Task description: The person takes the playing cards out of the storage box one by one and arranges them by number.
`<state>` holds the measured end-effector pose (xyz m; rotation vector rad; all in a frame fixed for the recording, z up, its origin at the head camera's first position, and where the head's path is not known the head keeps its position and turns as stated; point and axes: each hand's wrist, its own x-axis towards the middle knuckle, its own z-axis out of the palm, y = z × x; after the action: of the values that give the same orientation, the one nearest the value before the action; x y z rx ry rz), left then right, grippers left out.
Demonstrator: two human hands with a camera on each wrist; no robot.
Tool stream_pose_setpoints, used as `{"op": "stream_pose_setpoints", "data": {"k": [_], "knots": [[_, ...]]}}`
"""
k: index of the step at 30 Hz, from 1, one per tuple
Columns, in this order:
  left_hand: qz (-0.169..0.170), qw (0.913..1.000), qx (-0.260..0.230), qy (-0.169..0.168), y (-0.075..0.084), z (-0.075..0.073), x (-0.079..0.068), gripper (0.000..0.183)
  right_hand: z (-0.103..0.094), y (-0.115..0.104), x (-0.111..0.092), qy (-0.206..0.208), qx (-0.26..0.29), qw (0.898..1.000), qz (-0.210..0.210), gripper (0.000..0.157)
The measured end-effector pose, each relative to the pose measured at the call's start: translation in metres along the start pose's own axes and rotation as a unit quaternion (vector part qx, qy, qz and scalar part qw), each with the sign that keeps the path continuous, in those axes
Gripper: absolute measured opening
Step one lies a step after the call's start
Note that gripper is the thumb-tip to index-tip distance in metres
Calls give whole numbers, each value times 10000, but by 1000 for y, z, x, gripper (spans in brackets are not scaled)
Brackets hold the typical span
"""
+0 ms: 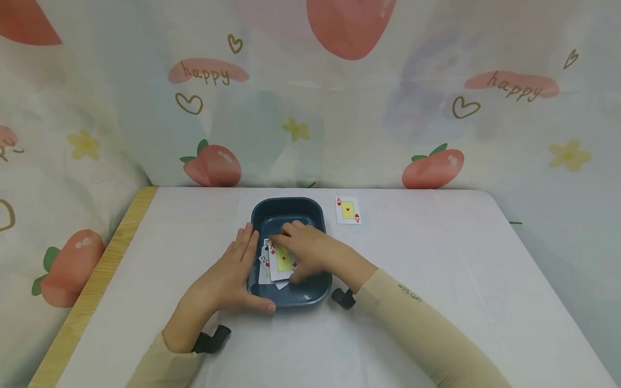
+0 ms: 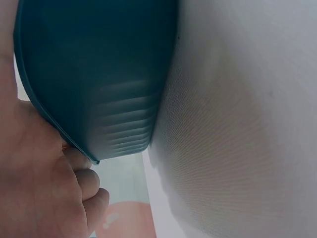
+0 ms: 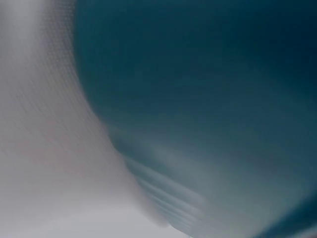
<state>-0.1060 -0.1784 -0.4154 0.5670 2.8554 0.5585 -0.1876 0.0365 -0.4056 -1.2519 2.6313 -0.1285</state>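
A dark blue tray (image 1: 287, 199) stands on the white tabletop, several playing cards (image 1: 264, 274) overlapping in it. On top lies an ace of diamonds (image 1: 283, 264) with a yellow centre. My right hand (image 1: 309, 249) reaches into the tray and holds this ace, index finger at its upper edge and thumb by its lower right corner. Fingers extended, my left hand (image 1: 228, 277) rests along the tray's left rim, thumb near the front corner. The left wrist view shows that hand against the ribbed tray wall (image 2: 109, 99). Only the tray's outside (image 3: 198, 109) shows in the right wrist view.
An ace of hearts (image 1: 348, 216) lies face up on the white cloth (image 1: 436, 258), right of the tray's far end. Wooden table edge (image 1: 111, 248) shows at left. A patterned curtain (image 1: 359, 118) hangs behind. Black wrist mounts (image 1: 212, 340) sit under both wrists.
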Motion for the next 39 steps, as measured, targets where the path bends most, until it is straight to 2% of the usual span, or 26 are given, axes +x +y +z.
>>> {"op": "stream_pose_setpoints", "data": {"k": [10,23,32,39], "knots": [[-63,10000,70,-29,0,1,0,148,-22,4,-14,323,352,9988,118,96],[-165,9998,87,-19,1,2,2,152,-47,27,-35,547,618,9952,519,88],[-222,9997,48,15,1,3,1,154,-51,47,-47,553,674,9923,883,90],[-199,9998,-20,40,1,4,0,152,-55,68,-57,612,738,9905,991,88]]}}
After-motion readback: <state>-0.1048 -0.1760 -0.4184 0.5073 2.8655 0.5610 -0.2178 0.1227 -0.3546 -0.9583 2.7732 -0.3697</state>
